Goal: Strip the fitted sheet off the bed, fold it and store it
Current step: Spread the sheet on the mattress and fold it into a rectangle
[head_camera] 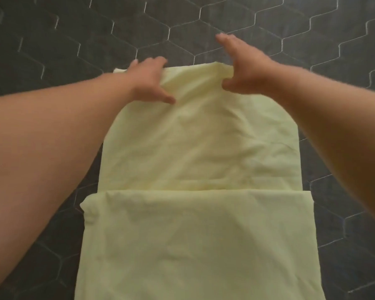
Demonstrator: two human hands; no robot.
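While the pale yellow fitted sheet (182, 148) lies as a long folded strip on the dark hexagon-quilted mattress (52, 40), both hands are on its far edge. My left hand (147, 81) curls its fingers over the left corner, and my right hand (245, 68) bunches the right corner against its thumb with the fingers out straight.

no text can be read (neither on sheet (182, 137) nor mattress (52, 40)).

Bare left forearm (52, 137), bare right forearm (333, 131) edged with fine hair, bare left grip (148, 83), bare right grip (245, 68)
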